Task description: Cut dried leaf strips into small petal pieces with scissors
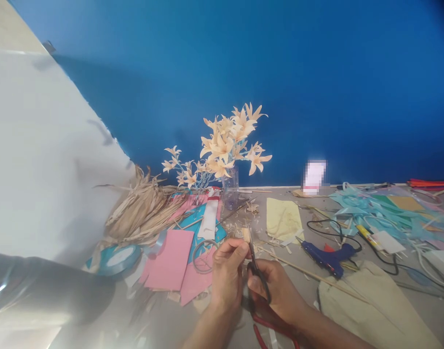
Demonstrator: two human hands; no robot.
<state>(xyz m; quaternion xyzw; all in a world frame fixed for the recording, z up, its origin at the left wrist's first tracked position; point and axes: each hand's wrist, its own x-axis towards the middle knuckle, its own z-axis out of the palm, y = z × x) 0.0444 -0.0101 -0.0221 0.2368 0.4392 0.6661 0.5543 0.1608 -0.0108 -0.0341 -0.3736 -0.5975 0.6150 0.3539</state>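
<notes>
My right hand (280, 288) grips a pair of scissors (257, 271) with dark blades and red handles, blades pointing up and away. My left hand (227, 274) is closed in a pinch on a small tan strip (246, 235), held right at the scissor tips. Both hands meet near the front middle of the table. Behind them stands a clear bottle (230, 189) with a bunch of peach paper flowers (227, 145).
Pink paper sheets (169, 266), a wire ring (203, 257) and a roll of blue tape (116, 259) lie left of my hands. A pile of dried straw (145, 213) sits further left. A blue glue gun (327, 257) with black cord, a long thin stick (316, 276), yellow paper (283, 220) and teal ribbon scraps (370, 208) lie to the right.
</notes>
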